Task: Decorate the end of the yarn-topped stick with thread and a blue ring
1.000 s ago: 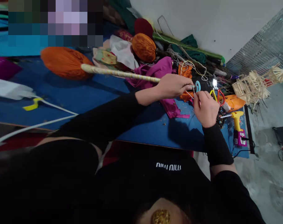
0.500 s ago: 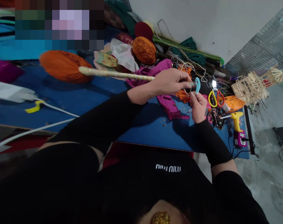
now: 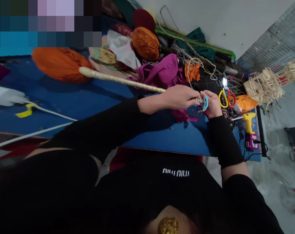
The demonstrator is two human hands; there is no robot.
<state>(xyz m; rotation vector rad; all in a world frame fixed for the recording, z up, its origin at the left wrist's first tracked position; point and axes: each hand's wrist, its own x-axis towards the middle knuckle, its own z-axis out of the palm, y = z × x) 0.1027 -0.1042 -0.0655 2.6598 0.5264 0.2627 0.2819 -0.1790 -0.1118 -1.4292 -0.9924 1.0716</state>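
Left hand (image 3: 180, 97): closed on the wrapped stick (image 3: 123, 81) near its thinner end, palm down. Right hand (image 3: 213, 104): fingers bent at that end, just beside the blue loop (image 3: 205, 103); whether they grip the loop or the stick cannot be told. The stick runs leftward above the tabletop (image 3: 147, 136), its thick pale end overlapping the large orange bundle (image 3: 61, 65) in this view. Beyond the hands, magenta cloth (image 3: 165, 70), tangled cord (image 3: 182, 55) and a smaller orange bundle (image 3: 145, 44) crowd the rear, before the wall (image 3: 201, 16). Right of the right hand: scissors (image 3: 225, 85) with yellow and red handles, a yellow glue gun (image 3: 249, 120) and a purple power adapter (image 3: 251, 141), the last near the tabletop's right edge. A slatted wooden model (image 3: 265, 86) projects past that edge. Open room: a mostly bare blue strip between hands and front edge, crossed at left by the left forearm.
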